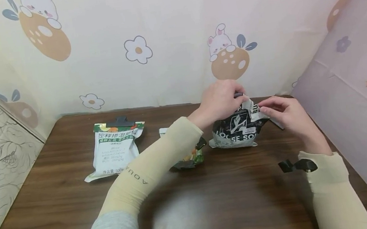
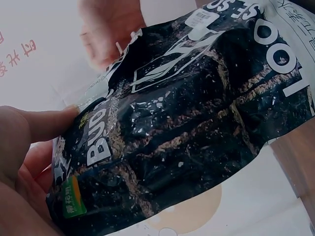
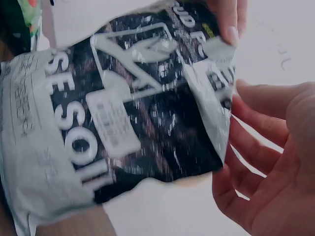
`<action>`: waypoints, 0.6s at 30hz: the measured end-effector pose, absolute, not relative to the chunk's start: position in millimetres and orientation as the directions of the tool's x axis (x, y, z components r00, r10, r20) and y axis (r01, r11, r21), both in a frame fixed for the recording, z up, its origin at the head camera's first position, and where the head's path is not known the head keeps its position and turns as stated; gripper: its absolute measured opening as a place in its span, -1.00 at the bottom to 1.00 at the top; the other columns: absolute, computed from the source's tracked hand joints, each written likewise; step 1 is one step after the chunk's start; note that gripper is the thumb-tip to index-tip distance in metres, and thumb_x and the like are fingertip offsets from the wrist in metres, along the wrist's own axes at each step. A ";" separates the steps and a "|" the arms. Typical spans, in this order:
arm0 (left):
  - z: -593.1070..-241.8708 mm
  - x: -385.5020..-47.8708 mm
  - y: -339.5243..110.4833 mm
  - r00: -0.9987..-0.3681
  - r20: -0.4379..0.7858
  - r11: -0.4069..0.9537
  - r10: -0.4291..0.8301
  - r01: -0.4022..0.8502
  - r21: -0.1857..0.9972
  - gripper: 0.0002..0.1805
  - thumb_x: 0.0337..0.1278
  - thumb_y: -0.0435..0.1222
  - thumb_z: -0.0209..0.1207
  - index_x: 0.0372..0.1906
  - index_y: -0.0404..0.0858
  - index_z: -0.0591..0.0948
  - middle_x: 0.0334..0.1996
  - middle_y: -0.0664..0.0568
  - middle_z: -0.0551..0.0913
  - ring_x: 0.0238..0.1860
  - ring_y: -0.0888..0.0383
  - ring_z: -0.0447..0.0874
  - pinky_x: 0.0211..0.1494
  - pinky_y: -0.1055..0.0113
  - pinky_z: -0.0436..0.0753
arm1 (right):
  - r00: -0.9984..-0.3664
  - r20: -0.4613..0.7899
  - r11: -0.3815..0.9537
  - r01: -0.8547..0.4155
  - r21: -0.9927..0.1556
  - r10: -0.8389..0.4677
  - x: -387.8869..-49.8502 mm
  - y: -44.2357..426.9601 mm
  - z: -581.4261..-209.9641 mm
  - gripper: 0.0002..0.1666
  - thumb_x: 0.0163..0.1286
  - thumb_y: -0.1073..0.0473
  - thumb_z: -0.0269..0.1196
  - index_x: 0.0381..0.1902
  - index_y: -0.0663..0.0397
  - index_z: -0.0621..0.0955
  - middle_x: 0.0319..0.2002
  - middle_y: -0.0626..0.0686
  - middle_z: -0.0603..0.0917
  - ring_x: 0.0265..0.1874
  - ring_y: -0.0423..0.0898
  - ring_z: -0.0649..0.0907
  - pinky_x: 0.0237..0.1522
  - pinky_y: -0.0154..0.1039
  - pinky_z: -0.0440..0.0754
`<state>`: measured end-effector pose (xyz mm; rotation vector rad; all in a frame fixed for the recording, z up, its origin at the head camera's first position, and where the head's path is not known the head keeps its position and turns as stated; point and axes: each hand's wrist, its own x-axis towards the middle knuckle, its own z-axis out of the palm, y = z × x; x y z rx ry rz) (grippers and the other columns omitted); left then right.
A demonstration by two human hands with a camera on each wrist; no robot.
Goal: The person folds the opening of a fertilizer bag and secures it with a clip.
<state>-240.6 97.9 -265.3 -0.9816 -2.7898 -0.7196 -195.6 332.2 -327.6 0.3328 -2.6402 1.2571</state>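
A black and light grey bag of loose soil [image 1: 236, 127] stands at the back right of the table, its top folded over. My left hand [image 1: 221, 97] pinches the top edge of this bag, thumb in front, as the left wrist view shows too. A small dark piece shows by the left fingertips; what it is I cannot tell. At the bag's upper right corner, my right hand [image 1: 283, 112] pinches the folded flap [image 3: 216, 105] between thumb and curled fingers. Beneath that hand lies a thin grey strip [image 1: 277, 123], mostly hidden.
To the left lies a white fertilizer bag [image 1: 114, 150] with a black clip [image 1: 121, 122] on its green top. A smaller colourful packet [image 1: 189, 161] is partly covered by the left sleeve. Patterned curtain-like sheets [image 1: 168, 37] rise behind the wooden table [image 1: 214, 201] and on its right.
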 end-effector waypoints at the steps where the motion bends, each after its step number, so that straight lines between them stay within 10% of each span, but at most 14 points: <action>1: -264.8 -240.3 98.5 -0.787 0.244 0.681 0.567 0.614 0.397 -0.82 0.31 0.01 0.24 -0.13 0.10 0.76 -0.18 0.32 0.67 -0.20 0.33 0.56 -0.23 0.38 0.50 | -0.951 0.283 0.617 -0.295 -0.729 -0.121 -195.8 330.2 -324.5 -0.75 0.38 0.28 0.32 -0.03 0.31 0.68 -0.22 -0.27 0.69 -0.25 -0.36 0.62 -0.26 -0.53 0.51; 18: -265.2 -242.0 98.3 -0.767 0.266 0.656 0.584 0.639 0.401 -0.85 0.30 -0.05 0.26 -0.19 0.04 0.76 -0.27 0.28 0.66 -0.29 0.33 0.55 -0.26 0.38 0.50 | -0.887 0.440 0.623 -0.426 -0.656 -0.144 -208.2 299.5 -314.8 -0.93 0.35 0.32 0.34 -0.29 0.26 0.70 -0.45 -0.20 0.67 -0.53 -0.30 0.54 -0.50 -0.45 0.43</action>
